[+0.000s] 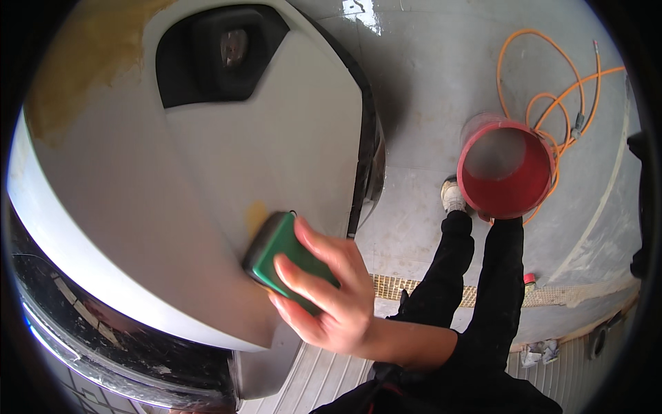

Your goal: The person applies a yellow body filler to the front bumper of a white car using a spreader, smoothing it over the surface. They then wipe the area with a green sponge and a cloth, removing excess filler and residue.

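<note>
My right hand (338,303) reaches across to the left with its fingers wrapped round a green sanding block (274,252). A dark layer on the block's far side lies against a light grey car body panel (289,145). Just beyond the block, a small yellowish patch (256,214) shows on the panel. The block hides the surface beneath it. Near the panel's top is a black recessed insert (200,62) with a small lamp-like piece (234,47) in it. My left hand is out of the picture.
A red bucket (467,176) holding cloudy liquid stands on the grey floor (420,76) by my feet. An orange hose (527,31) lies coiled behind it. A yellowish grating strip (400,283) crosses the floor. Glossy black bodywork (158,362) sits below the panel, and a brownish patch (83,76) marks its upper left.
</note>
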A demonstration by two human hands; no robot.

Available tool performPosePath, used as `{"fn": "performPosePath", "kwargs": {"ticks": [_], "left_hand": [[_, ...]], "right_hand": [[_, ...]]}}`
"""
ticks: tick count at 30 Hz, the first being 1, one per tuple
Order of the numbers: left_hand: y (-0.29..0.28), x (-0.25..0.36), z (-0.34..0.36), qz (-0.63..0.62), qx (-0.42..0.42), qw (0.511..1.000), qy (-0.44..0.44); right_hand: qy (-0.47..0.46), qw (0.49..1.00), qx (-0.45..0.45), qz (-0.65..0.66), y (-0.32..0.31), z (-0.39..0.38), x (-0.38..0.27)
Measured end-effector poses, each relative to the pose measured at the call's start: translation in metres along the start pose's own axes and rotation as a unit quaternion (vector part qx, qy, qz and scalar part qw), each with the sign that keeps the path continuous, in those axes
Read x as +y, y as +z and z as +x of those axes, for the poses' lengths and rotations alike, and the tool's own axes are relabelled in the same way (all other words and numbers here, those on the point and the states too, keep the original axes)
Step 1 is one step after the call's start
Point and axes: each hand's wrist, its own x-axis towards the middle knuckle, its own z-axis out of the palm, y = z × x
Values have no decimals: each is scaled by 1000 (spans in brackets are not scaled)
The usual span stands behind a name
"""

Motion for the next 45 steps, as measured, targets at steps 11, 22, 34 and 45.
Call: {"fn": "performPosePath", "kwargs": {"ticks": [11, 22, 34, 45], "left_hand": [[9, 12, 9, -20, -5, 1000, 5], [12, 28, 16, -122, 26, 990, -70], [2, 26, 16, 8, 16, 998, -55], [11, 25, 9, -114, 32, 988, -100]], "right_hand": [[-20, 999, 27, -2, 17, 32, 23], [190, 974, 28, -120, -186, -94, 130], [277, 685, -184, -649, -503, -23, 468], [-62, 995, -60, 47, -87, -21, 101]]}}
